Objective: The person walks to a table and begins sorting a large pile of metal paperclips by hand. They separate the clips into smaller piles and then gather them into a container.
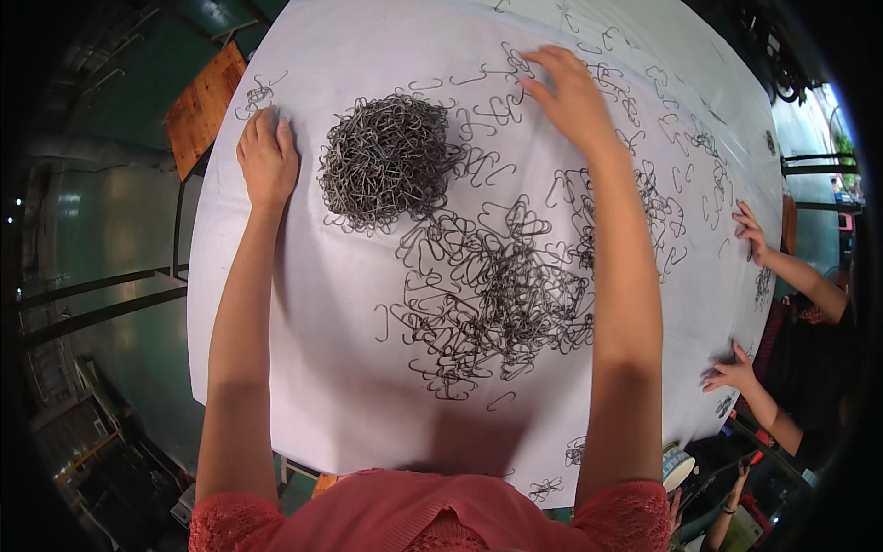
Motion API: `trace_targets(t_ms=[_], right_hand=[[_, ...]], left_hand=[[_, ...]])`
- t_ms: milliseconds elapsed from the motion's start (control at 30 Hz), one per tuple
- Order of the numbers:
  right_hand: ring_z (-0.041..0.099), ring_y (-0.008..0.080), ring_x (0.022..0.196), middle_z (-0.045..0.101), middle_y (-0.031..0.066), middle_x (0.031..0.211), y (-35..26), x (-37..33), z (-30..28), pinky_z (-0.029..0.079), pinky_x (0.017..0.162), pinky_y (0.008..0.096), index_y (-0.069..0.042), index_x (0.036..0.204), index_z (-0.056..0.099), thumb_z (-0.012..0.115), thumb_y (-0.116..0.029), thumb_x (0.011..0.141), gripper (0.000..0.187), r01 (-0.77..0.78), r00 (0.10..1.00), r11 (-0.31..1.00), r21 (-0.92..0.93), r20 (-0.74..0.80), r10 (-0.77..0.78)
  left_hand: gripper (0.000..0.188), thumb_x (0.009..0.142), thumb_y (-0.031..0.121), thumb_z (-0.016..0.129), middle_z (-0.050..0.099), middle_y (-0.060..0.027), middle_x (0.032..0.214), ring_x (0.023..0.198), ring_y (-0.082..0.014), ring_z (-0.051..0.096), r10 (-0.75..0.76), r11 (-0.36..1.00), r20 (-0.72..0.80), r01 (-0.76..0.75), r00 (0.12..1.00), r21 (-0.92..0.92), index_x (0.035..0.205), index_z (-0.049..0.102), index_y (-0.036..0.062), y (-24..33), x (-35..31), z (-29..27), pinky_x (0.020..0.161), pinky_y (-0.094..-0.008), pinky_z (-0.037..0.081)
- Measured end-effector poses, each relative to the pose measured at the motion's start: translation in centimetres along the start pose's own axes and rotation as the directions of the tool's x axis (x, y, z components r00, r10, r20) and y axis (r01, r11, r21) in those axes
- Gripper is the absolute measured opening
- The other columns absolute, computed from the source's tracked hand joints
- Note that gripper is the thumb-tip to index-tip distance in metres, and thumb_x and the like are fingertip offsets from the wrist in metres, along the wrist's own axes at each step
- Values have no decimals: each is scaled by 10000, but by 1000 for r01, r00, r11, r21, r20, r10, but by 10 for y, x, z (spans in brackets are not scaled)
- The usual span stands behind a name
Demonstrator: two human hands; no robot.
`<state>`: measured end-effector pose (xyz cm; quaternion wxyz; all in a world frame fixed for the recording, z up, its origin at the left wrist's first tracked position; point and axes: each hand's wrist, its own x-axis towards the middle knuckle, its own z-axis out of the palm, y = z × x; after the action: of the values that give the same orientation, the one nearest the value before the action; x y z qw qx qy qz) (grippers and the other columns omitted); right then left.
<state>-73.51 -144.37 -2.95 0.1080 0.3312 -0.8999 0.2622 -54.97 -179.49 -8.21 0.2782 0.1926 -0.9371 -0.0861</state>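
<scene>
Hooks (518, 63) lie loose toward the far edge of the tabletop (322, 396), just left of the right hand (575, 99), the nearer one; axes mixed. Right thumb and fingers apart; left hand (268, 158) palm-down, grip hidden.

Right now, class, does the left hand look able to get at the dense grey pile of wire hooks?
Probably yes: the left hand is just left of the dense pile, with only a strip of the white sheet showing between them.
</scene>
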Motion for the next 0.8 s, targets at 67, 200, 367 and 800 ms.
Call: trace_targets(t_ms=[67, 200, 367, 800], right_hand=[[418, 273, 1237, 468, 70, 1327, -24, 11, 27, 371, 1008, 404, -187, 1200, 578, 631, -319, 829, 397, 24, 996, 999, -22, 89, -22], [395, 271, 1259, 458, 72, 1342, -48, -17, 34, 334, 1037, 424, -188, 1213, 573, 655, -355, 807, 447, 159, 959, 984, -79, 249, -134], [566, 237, 1026, 610, 78, 1081, -43, -75, -22, 456, 860, 355, -111, 1046, 616, 685, -133, 753, 302, -90, 957, 992, 87, 283, 62], [537, 269, 1052, 569, 89, 1146, -153, -198, -14, 365, 984, 437, -69, 1045, 589, 584, -168, 839, 229, 175, 956, 980, 93, 220, -192]], left_hand=[[363, 932, 271, 439, 502, -146, 1257, 1220, -304, 417, -3, 1000, -11, 3, 1000, -3, 1219, 505, 57, -5, -3, -1, 1036, -429, 265], [364, 931, 274, 438, 511, -145, 1246, 1218, -300, 421, 2, 1000, -19, -2, 1000, -17, 1211, 510, 53, -5, -3, 0, 1037, -428, 263], [382, 929, 304, 438, 518, -139, 1244, 1218, -294, 425, -26, 1000, -21, 26, 999, -13, 1210, 515, 56, -10, -5, 2, 1037, -426, 264], [423, 930, 368, 423, 543, -141, 1230, 1190, -297, 459, 20, 999, -52, -18, 998, 52, 1207, 532, 68, -16, -2, 10, 1025, -425, 295]])
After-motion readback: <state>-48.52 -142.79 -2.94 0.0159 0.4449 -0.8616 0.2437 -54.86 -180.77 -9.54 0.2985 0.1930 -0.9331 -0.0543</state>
